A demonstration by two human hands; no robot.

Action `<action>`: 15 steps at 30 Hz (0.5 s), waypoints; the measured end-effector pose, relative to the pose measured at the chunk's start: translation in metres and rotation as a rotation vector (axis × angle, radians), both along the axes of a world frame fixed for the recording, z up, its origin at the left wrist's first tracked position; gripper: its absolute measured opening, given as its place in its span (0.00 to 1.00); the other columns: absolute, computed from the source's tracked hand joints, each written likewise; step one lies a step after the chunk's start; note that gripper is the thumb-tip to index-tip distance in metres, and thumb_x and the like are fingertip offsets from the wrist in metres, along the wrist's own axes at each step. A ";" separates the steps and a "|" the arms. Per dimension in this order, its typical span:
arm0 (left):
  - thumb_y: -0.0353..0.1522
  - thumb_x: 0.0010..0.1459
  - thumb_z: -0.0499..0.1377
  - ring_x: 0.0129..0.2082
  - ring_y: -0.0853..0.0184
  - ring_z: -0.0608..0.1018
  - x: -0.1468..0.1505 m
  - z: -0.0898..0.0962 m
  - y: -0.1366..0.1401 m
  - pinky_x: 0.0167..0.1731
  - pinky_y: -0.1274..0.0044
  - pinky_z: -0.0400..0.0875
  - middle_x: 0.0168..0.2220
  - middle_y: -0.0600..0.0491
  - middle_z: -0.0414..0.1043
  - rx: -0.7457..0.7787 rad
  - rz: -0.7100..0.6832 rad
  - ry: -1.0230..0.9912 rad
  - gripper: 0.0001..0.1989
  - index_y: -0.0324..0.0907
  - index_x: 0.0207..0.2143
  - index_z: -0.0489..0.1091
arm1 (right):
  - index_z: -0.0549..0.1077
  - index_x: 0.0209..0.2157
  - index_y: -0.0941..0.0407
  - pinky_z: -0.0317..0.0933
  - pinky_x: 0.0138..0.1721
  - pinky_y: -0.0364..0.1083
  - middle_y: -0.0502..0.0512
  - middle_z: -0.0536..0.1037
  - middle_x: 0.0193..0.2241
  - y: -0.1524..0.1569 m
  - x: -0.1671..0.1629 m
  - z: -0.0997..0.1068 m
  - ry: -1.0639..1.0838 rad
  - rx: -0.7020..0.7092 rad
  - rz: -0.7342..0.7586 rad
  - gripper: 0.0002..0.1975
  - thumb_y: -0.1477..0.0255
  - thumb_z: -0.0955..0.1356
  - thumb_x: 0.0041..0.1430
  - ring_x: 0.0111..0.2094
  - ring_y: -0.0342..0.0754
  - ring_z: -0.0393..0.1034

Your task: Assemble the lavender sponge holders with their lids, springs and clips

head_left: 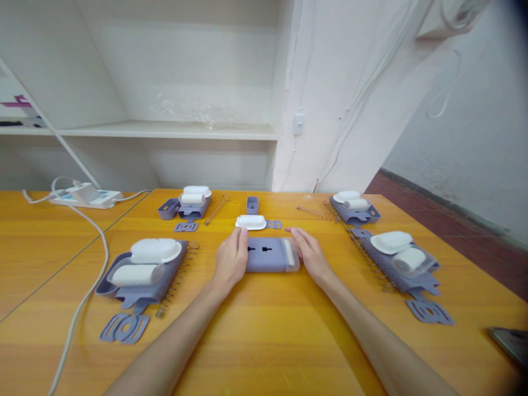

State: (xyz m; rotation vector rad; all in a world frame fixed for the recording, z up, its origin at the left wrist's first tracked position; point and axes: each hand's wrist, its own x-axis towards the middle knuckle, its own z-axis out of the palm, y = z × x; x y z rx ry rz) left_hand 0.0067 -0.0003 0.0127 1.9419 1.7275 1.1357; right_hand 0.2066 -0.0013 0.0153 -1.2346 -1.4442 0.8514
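Observation:
A grey-purple plastic holder (265, 256) with two black keyhole slots lies lengthwise between my hands, low over the table. My left hand (231, 258) grips its left end, thumb along the near top edge. From the right end protrudes a clear plastic cup (293, 256) with something white inside. My right hand (310, 254) is closed around this end, its index finger stretched past the far edge; part of the contact is hidden. Just behind the holder sit a white brush-like oval piece (251, 222), a flat grey-purple cut-out plate (274, 224) and a small grey-purple cup (252, 205).
Similar sets with white rolls stand at left front (138, 275), left back (193, 203), right back (352, 208) and right front (406, 261). Wire spirals (175, 283) lie beside them. A white cable (103, 242) runs from a power strip (86, 195). A dark phone-like object (511, 344) lies at right.

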 end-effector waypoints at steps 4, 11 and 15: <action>0.43 0.64 0.37 0.36 0.62 0.75 0.000 0.000 0.000 0.35 0.74 0.62 0.34 0.50 0.73 -0.007 0.021 -0.030 0.23 0.43 0.38 0.67 | 0.71 0.43 0.56 0.54 0.23 0.42 0.44 0.61 0.15 0.000 0.001 -0.001 0.127 -0.093 0.087 0.22 0.56 0.59 0.59 0.19 0.43 0.57; 0.44 0.63 0.38 0.40 0.61 0.74 -0.003 -0.003 0.003 0.40 0.73 0.64 0.36 0.49 0.74 0.050 0.048 -0.207 0.24 0.42 0.33 0.68 | 0.70 0.45 0.55 0.61 0.33 0.44 0.54 0.75 0.34 -0.006 -0.013 0.000 0.281 -0.126 0.136 0.21 0.56 0.62 0.56 0.34 0.48 0.68; 0.43 0.64 0.38 0.40 0.61 0.74 -0.004 -0.002 0.001 0.41 0.72 0.64 0.36 0.48 0.74 0.077 0.048 -0.177 0.24 0.42 0.34 0.69 | 0.69 0.47 0.54 0.63 0.33 0.44 0.54 0.76 0.35 -0.009 -0.020 -0.003 0.177 -0.068 0.071 0.23 0.56 0.65 0.53 0.34 0.49 0.70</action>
